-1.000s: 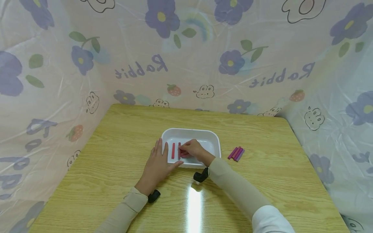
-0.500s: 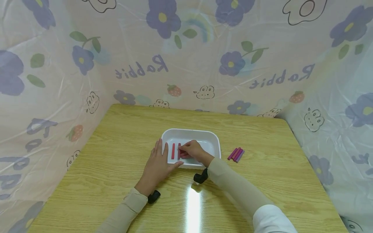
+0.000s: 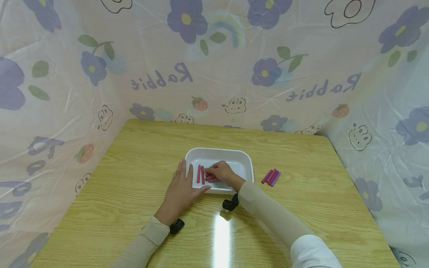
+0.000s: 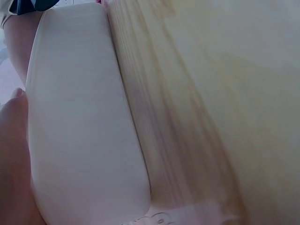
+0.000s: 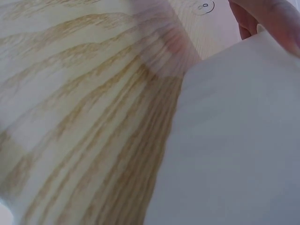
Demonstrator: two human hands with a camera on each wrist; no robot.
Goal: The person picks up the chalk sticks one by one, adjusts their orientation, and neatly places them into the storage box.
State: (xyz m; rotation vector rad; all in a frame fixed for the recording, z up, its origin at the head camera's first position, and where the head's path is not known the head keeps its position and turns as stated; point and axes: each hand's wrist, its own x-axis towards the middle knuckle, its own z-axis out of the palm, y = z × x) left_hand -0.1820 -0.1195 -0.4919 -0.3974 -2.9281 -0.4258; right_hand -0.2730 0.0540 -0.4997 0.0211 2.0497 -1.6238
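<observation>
A white tray (image 3: 231,150) lies on the table, seen from above in the head view. Two slim crayon-like sticks, a bright red stick (image 3: 199,174) and a darker red stick (image 3: 202,175), lie side by side at its left end. My left hand (image 3: 181,189) rests with spread fingers at the tray's left front corner. Inside the tray, my right hand (image 3: 222,173) holds more reddish sticks (image 3: 211,179) under its curled fingers, just right of the darker one. How many it holds is hidden. Both wrist views show mainly the tray's outer wall (image 4: 84,112).
Several pink and purple sticks (image 3: 271,177) lie in a small group on the wooden table (image 3: 151,149), right of the tray. Patterned sheeting (image 3: 214,85) encloses the back and sides. Black wrist devices (image 3: 230,204) sit beneath both forearms.
The darker red stick has shifted left, closer to the bright red one, and my right fingertips are now apart from it. My left hand stays in place.
</observation>
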